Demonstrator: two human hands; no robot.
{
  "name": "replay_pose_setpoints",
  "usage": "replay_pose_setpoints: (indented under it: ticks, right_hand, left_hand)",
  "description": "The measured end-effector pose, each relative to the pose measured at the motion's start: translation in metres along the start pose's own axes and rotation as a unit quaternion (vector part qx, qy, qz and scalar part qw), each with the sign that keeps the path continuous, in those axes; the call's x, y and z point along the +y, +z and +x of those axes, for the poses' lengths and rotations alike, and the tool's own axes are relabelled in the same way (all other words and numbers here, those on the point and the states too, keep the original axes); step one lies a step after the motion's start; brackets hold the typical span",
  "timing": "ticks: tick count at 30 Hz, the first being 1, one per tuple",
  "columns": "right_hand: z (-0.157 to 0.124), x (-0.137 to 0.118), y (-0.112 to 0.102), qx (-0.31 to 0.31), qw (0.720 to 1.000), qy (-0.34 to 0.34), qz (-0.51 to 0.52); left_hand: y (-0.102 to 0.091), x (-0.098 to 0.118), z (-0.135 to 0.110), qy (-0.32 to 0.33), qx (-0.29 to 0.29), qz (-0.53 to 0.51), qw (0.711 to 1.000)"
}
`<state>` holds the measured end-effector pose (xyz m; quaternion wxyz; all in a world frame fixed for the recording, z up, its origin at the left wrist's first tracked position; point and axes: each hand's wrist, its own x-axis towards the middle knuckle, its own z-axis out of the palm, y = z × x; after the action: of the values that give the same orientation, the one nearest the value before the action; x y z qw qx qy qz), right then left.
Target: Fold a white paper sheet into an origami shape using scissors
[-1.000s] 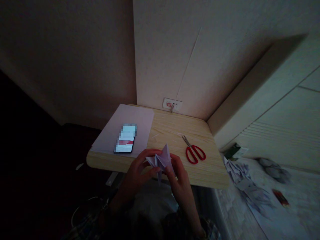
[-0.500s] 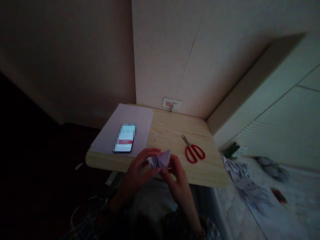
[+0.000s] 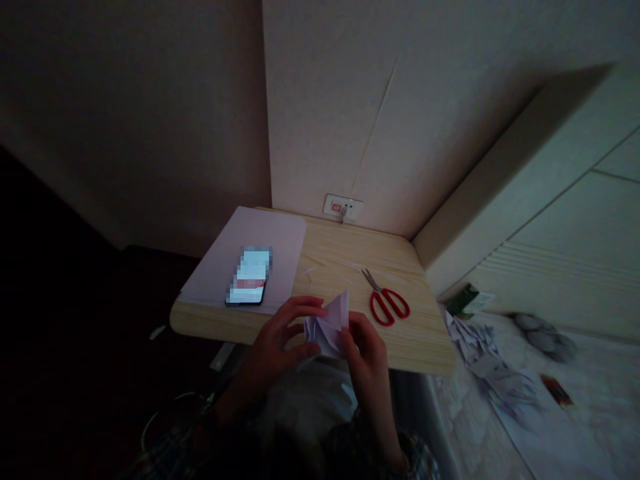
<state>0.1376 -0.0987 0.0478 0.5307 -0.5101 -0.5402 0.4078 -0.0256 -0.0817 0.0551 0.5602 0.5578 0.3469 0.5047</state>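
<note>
Between my two hands is a folded piece of white paper (image 3: 330, 327), its pointed flap tilted up and to the right. My left hand (image 3: 283, 337) has its fingers and thumb closed on the paper's left side. On the right side, my right hand (image 3: 365, 347) pinches the paper between thumb and fingers. The paper is held just above the near edge of the small wooden table (image 3: 415, 353). Red-handled scissors (image 3: 384, 299) lie to the right of my hands, blades pointing away.
A phone (image 3: 250, 277) with a lit screen rests on a white sheet (image 3: 225, 240) at the table's left. A wall socket (image 3: 343, 207) holds a plug behind the table. To the right, crumpled or folded papers (image 3: 493, 367) lie on a bed (image 3: 590, 373).
The folded paper has turned and shifted slightly right, its flap now standing higher. My right hand has moved a little right with it; the left hand keeps nearly the same place.
</note>
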Motion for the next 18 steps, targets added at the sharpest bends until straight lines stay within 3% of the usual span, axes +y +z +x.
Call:
replay_pose_setpoints:
  ticks: [8,14,18]
  right_hand:
    - [-0.001,-0.001,-0.003,0.015,1.000,-0.001,-0.002]
    - [-0.001,-0.004,-0.002,0.018,1.000,-0.001,0.002]
    - [0.000,-0.003,-0.002,0.018,1.000,-0.007,-0.001]
  left_hand:
    - [-0.007,-0.018,0.006,-0.007,-0.026,-0.033,0.999]
    - [-0.004,-0.012,0.004,-0.055,0.006,-0.033,0.998]
    - [-0.003,-0.008,0.002,-0.073,-0.007,-0.075,0.994]
